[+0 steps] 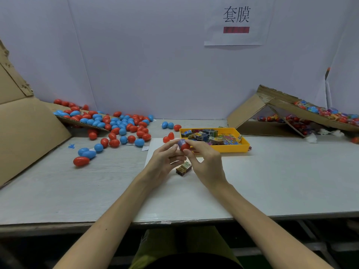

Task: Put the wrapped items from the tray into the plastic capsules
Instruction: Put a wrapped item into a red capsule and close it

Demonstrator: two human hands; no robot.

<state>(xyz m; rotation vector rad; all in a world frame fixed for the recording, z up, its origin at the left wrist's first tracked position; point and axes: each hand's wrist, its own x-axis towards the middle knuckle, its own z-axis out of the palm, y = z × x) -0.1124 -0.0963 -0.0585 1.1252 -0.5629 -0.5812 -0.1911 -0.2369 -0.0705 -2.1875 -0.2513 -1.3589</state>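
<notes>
Now the red capsule sits pinched between left hand and right hand.

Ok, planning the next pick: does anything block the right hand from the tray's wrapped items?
Nothing visible. The open yellow tray lies just beyond the right hand, which with the left hand holds a red capsule.

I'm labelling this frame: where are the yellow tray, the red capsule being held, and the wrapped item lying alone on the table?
yellow tray (233,148): head view, on its front wall.
red capsule (184,146): head view, on its red shell.
wrapped item (183,168): head view, middle of its wrapper.
</notes>
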